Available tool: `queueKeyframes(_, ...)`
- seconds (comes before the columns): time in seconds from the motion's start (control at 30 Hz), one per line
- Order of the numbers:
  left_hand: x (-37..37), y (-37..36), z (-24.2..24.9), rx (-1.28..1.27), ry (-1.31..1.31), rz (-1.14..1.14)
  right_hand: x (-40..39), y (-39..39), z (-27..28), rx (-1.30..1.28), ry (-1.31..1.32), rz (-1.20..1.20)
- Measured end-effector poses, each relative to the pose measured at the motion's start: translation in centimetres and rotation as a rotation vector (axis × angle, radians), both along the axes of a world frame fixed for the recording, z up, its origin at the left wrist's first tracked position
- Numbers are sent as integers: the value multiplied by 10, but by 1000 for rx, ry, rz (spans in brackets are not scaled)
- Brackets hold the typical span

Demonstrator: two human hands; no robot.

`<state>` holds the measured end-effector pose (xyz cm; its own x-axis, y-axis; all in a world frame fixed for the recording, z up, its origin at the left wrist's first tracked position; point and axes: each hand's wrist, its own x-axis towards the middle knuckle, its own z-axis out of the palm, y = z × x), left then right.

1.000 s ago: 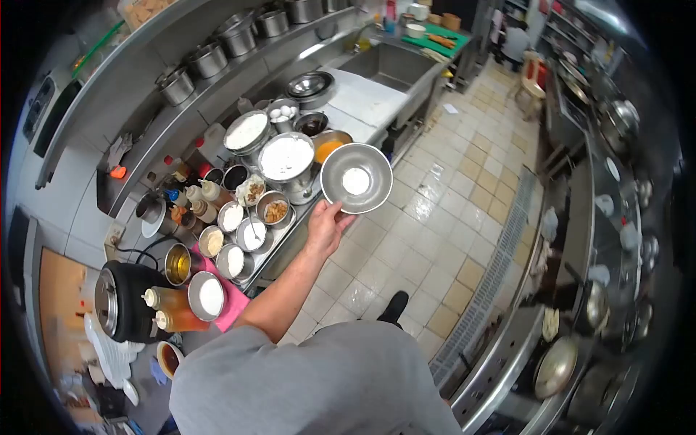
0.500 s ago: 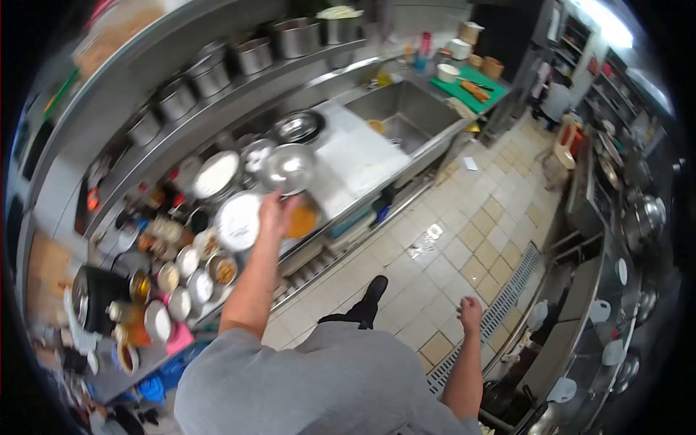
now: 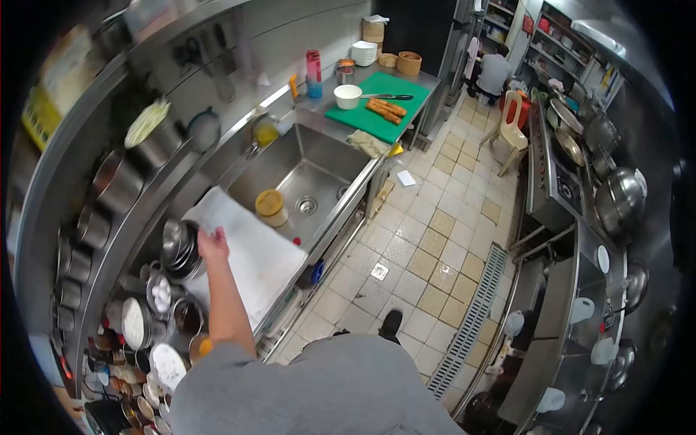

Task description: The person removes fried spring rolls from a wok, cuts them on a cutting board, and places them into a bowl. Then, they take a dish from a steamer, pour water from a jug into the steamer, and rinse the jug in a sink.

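Note:
My left hand (image 3: pixel 212 244) reaches forward over the left counter, fingers stretched out and apart. Just left of it stands a stack of metal bowls (image 3: pixel 179 250), with the fingers right at its near side. Under the hand and to its right lies a white cloth (image 3: pixel 250 250) beside the sink. A pot holding white eggs (image 3: pixel 161 294) and a pot of dark liquid (image 3: pixel 188 317) stand nearer my arm. My right hand is out of view.
The steel sink (image 3: pixel 330 156) holds a yellow-lidded container (image 3: pixel 270 206). Beyond it, a green cutting board (image 3: pixel 397 127) carries fried dough sticks (image 3: pixel 386 111) and a knife (image 3: pixel 395 96). A person (image 3: pixel 494 75) crouches far down the aisle, past a plastic chair (image 3: pixel 509 130).
The metal bowl my left hand held has left it; the hand is now beside the bowl stack. My view has shifted toward the sink, and my right hand has dropped out of sight.

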<state>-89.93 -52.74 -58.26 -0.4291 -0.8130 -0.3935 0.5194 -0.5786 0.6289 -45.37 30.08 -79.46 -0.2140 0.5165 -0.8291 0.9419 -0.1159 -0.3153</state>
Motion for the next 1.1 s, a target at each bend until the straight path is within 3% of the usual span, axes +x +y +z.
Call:
queueKeyframes(0.17,-119,158,-67,70,-161,-414,-124,40,-37,-36,-49,157)
queueKeyframes(0.2,-147,190,-72,58,-245,-410,-157,57,-45,-30,-48,202)
queueKeyframes(0.33,-262,272,-48,-32,-416,-490,-313,175,-105,74,30,460)
queueKeyframes(0.37,-292,285,-39,-30,-412,-473,-376,222,-133,159,100,631)
queueKeyframes(0.43,-333,313,-14,-420,-456,-668,-537,287,-135,377,219,1039)
queueKeyframes(0.47,-352,323,-16,-403,-469,-653,-646,261,-49,527,202,920)
queueKeyframes(0.5,-375,332,-17,-566,-542,-715,-729,330,-142,1021,562,1414)
queueKeyframes(0.53,-400,340,-20,-730,-611,-775,-822,284,-59,648,527,786)
queueKeyframes(0.57,-424,348,-29,-711,-618,-758,-892,237,28,425,631,601)
queueKeyframes(0.6,-439,358,-44,-934,-669,-775,-964,235,39,567,737,814)
queueKeyframes(0.63,-449,370,-61,-1147,-724,-807,-1020,211,69,415,738,666)
queueKeyframes(0.67,-461,385,-62,-1105,-753,-815,-1069,192,71,395,966,634)
queueKeyframes(0.73,-480,409,-46,-1754,-898,-762,-1132,124,121,234,890,620)
queueKeyframes(0.77,-482,421,-51,-1708,-917,-780,-1144,79,154,126,874,577)
queueKeyframes(0.83,-514,436,-47,-1647,-963,-759,-1183,23,160,-17,920,715)
queueKeyframes(0.97,-535,449,-59,-1582,-1151,-821,-1267,-69,165,164,1208,1173)
queueKeyframes(1.03,-547,445,-67,-1589,-1193,-835,-1315,-117,186,169,1221,1309)
queueKeyframes(1.1,-545,449,-88,-1489,-1171,-962,-1367,-156,184,354,1269,1575)
